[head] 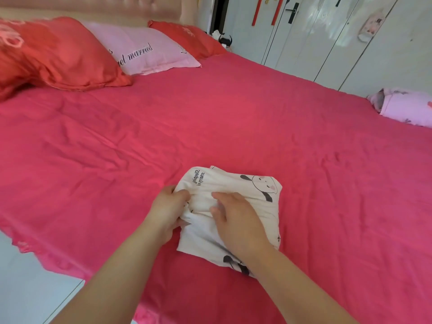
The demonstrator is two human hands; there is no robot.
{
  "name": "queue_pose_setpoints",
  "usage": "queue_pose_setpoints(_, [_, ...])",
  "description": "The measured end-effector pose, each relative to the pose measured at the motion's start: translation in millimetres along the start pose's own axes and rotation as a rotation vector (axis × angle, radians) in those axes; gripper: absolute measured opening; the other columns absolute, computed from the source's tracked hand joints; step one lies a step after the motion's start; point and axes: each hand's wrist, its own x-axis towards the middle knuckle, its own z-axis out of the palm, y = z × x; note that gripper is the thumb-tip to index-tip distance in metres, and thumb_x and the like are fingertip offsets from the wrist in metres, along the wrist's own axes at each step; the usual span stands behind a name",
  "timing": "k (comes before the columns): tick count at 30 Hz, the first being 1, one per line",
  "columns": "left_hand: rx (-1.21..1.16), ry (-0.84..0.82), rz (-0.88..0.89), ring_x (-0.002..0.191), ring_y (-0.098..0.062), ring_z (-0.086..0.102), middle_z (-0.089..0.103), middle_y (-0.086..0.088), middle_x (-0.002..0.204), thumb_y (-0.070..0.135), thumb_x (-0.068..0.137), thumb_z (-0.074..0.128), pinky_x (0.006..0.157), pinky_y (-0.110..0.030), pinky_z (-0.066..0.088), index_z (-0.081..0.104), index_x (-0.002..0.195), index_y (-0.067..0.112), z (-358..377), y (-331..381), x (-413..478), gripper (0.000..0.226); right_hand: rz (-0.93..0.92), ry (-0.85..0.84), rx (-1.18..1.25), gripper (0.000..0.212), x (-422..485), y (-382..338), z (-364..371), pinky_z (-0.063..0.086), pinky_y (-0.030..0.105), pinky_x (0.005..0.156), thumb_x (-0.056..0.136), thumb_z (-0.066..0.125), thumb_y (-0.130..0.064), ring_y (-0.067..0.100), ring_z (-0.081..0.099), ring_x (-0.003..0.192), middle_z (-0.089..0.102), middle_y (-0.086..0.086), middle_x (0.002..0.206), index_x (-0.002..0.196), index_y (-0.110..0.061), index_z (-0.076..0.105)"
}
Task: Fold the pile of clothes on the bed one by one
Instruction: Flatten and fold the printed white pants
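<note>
A cream garment (245, 197) printed with black-and-white cartoon animals and a few lines of dark lettering lies partly folded into a rough square on the near part of the bed (233, 125), close to its front edge and a little right of the middle of the view. The left hand (168, 206) grips the garment's left edge: its fingers (181, 195) are curled tight into a bunched fold of the fabric, which wrinkles around them. The right hand (236, 218) rests on top of the garment, palm down, its fingers (222, 196) loosely spread and pointing toward the left hand, holding nothing and lying on the cloth; part of the print is hidden under its wrist. Both bare forearms reach in from the bottom of the view. The bed is covered with a bright pink-red sheet, creased in long shallow lines. Well apart from the garment, at the far right edge of the bed, sits a lilac bundle (404, 108) of patterned clothing, cut off by the frame. At the head of the bed a large red pillow (58, 52) leans over a pink pillow (145, 50) with dark script lettering, and a second red pillow (189, 39) lies just behind that. A padded, pale headboard (93, 5) runs along the top. To the right, beyond the bed, stand glossy white wardrobe doors (339, 43), and a dark door handle (293, 11) shows near the top. Pale floor (28, 277) fills the lower left corner.
</note>
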Motion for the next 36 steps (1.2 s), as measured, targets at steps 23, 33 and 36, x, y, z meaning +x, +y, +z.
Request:
queue_pose_setpoints(23, [1.174,0.201,0.366,0.139,-0.028,0.019,0.018,-0.007,0.153,0.006,0.086,0.042,0.11,-0.038,0.023,0.03,0.143,0.023,38.5,6.8,3.5,0.061,0.067,0.066,-0.126,0.043,-26.5,67.0,-70.3,0.033,0.028,0.104,0.095,0.047,-0.031,0.016,0.044,0.126,0.05,-0.002,0.136,0.137,-0.023,0.046])
queue_pose_setpoints(33, [1.545,-0.097,0.453,0.144,-0.017,-0.014,-0.012,0.006,0.157,0.053,0.095,0.015,0.114,-0.048,-0.013,-0.004,0.147,0.036,60.6,-52.1,52.0,0.058,0.283,-0.077,-0.324,0.083,3.9,112.5,18.6,0.007,0.05,0.116,0.067,-0.015,-0.064,0.019,-0.002,0.145,0.006,-0.009,0.158,0.145,-0.045,0.007])
queue_pose_setpoints(36, [1.527,-0.084,0.467,0.144,-0.016,-0.013,-0.011,0.007,0.157,0.054,0.095,0.017,0.115,-0.048,-0.01,-0.002,0.147,0.038,60.2,-55.3,54.1,0.058,0.268,-0.05,-0.318,0.081,7.0,118.4,22.7,0.008,0.045,0.116,0.069,-0.014,-0.063,0.017,0.001,0.145,0.008,-0.01,0.157,0.145,-0.045,0.01])
